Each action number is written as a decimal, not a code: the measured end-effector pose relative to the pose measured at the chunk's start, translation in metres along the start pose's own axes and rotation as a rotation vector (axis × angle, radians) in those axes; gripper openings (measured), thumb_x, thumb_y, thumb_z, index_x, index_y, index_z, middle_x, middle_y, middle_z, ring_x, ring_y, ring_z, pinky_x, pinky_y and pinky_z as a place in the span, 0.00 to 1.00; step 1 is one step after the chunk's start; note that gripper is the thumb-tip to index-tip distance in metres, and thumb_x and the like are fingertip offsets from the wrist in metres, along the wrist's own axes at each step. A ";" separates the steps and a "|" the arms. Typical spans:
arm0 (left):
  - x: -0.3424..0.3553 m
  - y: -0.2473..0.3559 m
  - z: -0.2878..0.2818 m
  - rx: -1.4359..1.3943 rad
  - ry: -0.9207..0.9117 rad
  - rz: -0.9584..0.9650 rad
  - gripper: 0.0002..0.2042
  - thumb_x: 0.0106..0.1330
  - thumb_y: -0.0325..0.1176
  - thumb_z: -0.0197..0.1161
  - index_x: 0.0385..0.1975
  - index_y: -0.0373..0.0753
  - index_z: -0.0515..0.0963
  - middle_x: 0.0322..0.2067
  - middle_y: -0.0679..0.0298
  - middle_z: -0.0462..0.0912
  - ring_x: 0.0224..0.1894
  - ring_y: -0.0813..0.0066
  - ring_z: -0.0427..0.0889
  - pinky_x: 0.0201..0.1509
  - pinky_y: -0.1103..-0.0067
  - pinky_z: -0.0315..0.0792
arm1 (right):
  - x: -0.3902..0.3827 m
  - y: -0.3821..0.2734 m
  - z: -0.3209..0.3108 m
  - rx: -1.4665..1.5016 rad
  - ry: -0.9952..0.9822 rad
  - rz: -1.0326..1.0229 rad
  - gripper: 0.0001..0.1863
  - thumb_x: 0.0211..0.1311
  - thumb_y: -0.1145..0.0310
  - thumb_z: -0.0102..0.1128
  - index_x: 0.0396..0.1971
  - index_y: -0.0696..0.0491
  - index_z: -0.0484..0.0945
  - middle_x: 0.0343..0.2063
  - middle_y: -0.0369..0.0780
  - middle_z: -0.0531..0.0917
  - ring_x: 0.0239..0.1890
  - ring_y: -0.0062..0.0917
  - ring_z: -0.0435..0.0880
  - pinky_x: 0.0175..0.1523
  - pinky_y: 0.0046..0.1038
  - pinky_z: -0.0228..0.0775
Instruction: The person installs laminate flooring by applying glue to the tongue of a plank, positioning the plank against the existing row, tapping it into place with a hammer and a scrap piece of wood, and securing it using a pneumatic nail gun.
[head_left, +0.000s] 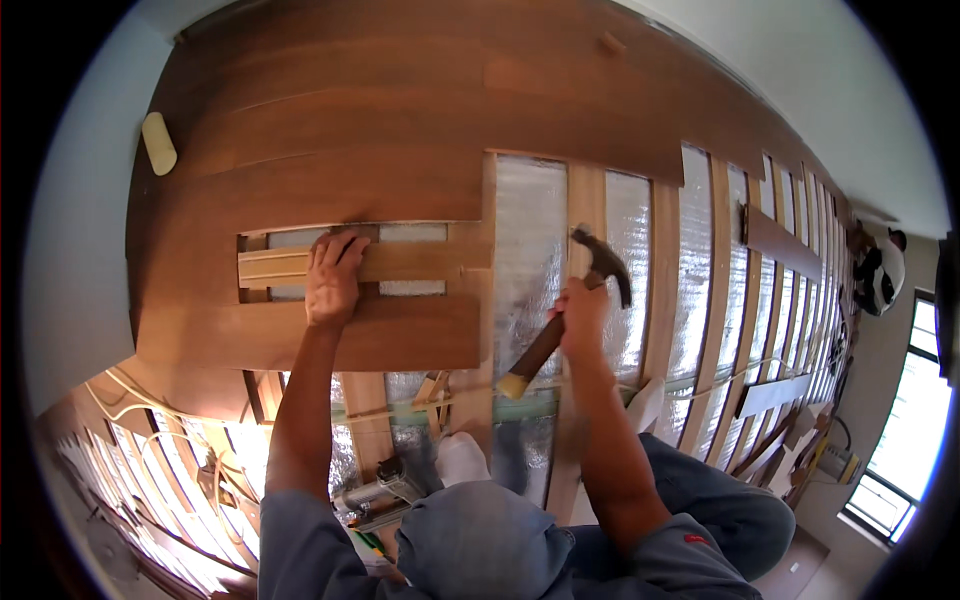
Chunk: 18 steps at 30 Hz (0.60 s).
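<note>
My left hand [334, 280] lies over a pale wooden plank [420, 262], its fingers curled at the far edge. The plank sits within a gap in the brown floorboards [330, 170], its left part showing lengthwise grooves. Dark shadow about the fingertips hides exactly what they touch. A claw hammer [535, 355] is in my right hand [584, 315], gripped close under its dark head. Its handle slants down to the left and ends in a yellowish butt. The hammer is held over silver foil [530, 220] and wooden battens [586, 210], right of the plank.
A nail gun-like metal tool [385, 488] lies near my left foot. Hoses [130, 400] snake across the battens at lower left. A pale cylinder [158, 144] rests at far left. Loose boards [780, 243] lie at right, where another person [882, 272] crouches by the wall.
</note>
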<state>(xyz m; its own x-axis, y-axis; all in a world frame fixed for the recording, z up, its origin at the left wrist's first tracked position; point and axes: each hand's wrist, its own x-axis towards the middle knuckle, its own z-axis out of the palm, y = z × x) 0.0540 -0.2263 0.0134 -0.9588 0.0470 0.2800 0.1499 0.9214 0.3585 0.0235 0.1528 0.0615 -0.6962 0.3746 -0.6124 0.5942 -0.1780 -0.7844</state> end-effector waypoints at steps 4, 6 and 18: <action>-0.001 -0.003 0.005 0.024 0.012 -0.009 0.16 0.63 0.23 0.59 0.51 0.41 0.83 0.54 0.60 0.81 0.59 0.52 0.75 0.69 0.60 0.69 | 0.004 0.022 0.015 -0.434 -0.338 0.083 0.07 0.65 0.72 0.60 0.34 0.54 0.69 0.20 0.34 0.71 0.16 0.19 0.71 0.18 0.31 0.69; 0.003 -0.005 0.004 0.034 0.021 -0.004 0.17 0.62 0.23 0.59 0.50 0.41 0.83 0.54 0.60 0.81 0.59 0.52 0.75 0.69 0.60 0.69 | 0.000 -0.014 0.010 -0.389 -0.481 0.142 0.07 0.65 0.72 0.59 0.35 0.54 0.69 0.20 0.34 0.71 0.16 0.20 0.71 0.17 0.31 0.69; 0.001 -0.007 0.007 0.076 -0.023 -0.046 0.19 0.61 0.20 0.55 0.51 0.43 0.82 0.55 0.61 0.81 0.60 0.50 0.75 0.71 0.60 0.67 | 0.011 0.006 0.010 -0.467 -0.438 0.046 0.09 0.65 0.71 0.61 0.34 0.55 0.69 0.19 0.34 0.70 0.15 0.20 0.72 0.17 0.29 0.69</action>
<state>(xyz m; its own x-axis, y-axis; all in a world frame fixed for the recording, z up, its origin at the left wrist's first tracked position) 0.0498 -0.2303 0.0048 -0.9697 0.0117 0.2442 0.0875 0.9493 0.3020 0.0157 0.1465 0.0494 -0.7070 -0.0483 -0.7056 0.6717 0.2667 -0.6912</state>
